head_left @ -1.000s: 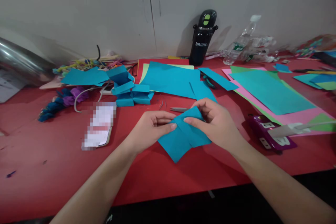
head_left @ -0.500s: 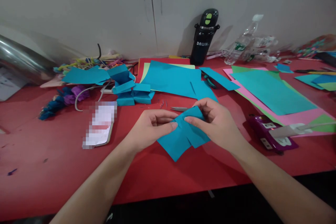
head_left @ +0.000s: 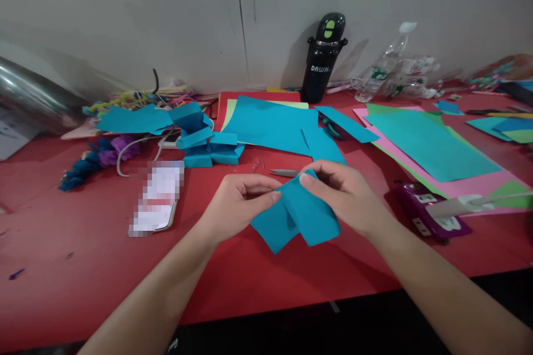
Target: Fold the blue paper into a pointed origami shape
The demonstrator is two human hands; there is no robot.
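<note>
A blue piece of paper [head_left: 314,216] with a slit at its lower edge hangs between my hands, above the red table. My left hand [head_left: 239,202] pinches its upper left edge between thumb and fingers. At the top right corner my right hand [head_left: 339,191] is closed on the same paper, thumb in front and fingers behind. The right-hand flap overlaps the left one and bends toward me. Just beyond the paper lies a pair of scissors [head_left: 283,172], mostly hidden with only the blades showing. Folded blue paper pieces [head_left: 208,144] stand farther back on the left.
A phone [head_left: 158,197] lies left of my hands, near a white cable. Blue sheets [head_left: 270,125] lie behind. To the right are a purple power strip [head_left: 431,211] and coloured paper [head_left: 437,147]. A black bottle [head_left: 322,61] and clear plastic bottles [head_left: 381,72] stand by the wall.
My right thumb has moved up to the paper's top edge. The right flap has swung down and forward, and the slit has spread wider. My left hand holds nearly the same place.
</note>
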